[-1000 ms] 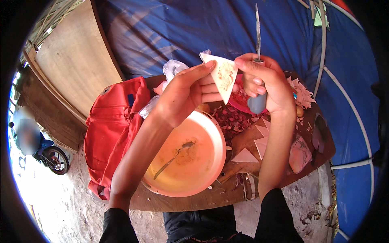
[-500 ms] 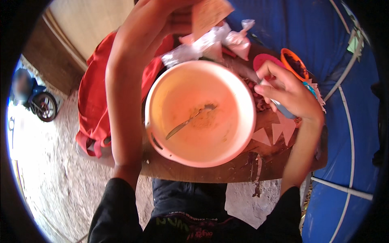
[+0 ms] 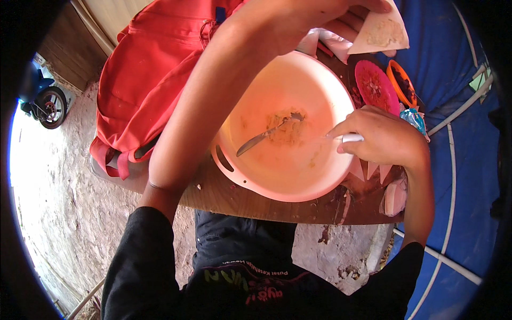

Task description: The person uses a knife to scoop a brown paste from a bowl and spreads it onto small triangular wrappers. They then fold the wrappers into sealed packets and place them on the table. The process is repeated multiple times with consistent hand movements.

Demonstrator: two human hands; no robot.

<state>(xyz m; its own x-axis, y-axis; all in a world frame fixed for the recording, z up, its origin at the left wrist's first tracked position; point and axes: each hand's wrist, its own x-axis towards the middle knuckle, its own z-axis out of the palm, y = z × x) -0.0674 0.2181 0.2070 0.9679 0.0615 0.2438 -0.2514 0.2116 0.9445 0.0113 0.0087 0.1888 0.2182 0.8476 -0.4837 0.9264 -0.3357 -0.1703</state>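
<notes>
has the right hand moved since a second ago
Yes: judged against the bowl, the right hand has come nearer, from beyond its far-right side to over its right rim.

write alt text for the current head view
A person's left hand holds a flat, pale sheet smeared brown; the right hand grips a mostly hidden tool showing white, near a round, pinkish plastic basin containing a metal utensil.

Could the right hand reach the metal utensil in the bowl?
Probably yes: nothing blocks the metal utensil and the right hand is by the bowl, though that hand grips a pale handle.
</notes>
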